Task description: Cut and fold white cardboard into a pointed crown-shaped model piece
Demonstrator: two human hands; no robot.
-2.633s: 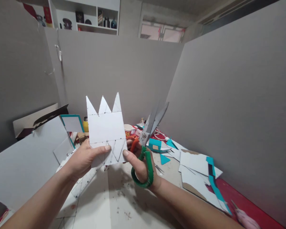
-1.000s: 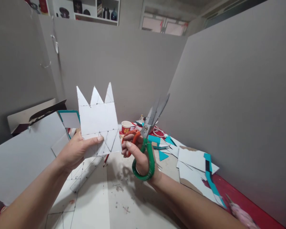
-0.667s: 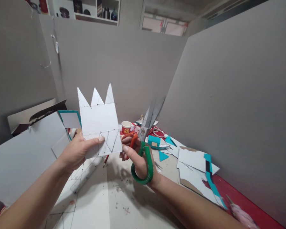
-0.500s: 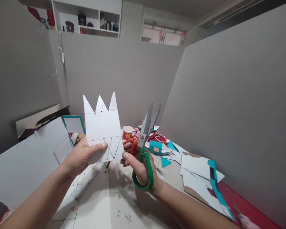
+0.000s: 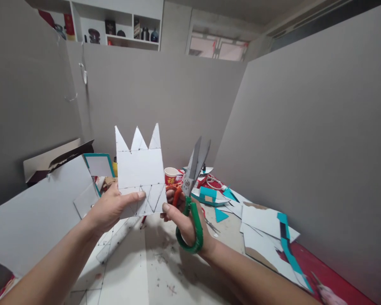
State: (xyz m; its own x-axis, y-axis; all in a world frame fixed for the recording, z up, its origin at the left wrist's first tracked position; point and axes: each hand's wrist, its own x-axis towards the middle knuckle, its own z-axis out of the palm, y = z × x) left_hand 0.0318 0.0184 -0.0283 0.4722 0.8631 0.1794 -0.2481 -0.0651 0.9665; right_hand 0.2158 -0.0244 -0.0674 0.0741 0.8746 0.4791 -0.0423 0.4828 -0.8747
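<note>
A white card piece with three pointed teeth along its top edge stands upright before me. Pencil lines cross it, and drawn triangles fill its lower band. My left hand grips it at the lower left, thumb flat on the front. My right hand has scissors with green and orange handles looped over it, their blades pointing up and slightly apart. The right thumb also touches the card's lower right corner; the other right fingers are partly hidden behind the handles.
On the right lie white boards with teal tape, a teal triangle and small scissors. A paper cup stands behind the hands. At left leans a large white board. A grey partition rises on the right.
The card has shifted slightly to the right and tilts less. The scissors have moved a little to the left; both hands keep their hold.
</note>
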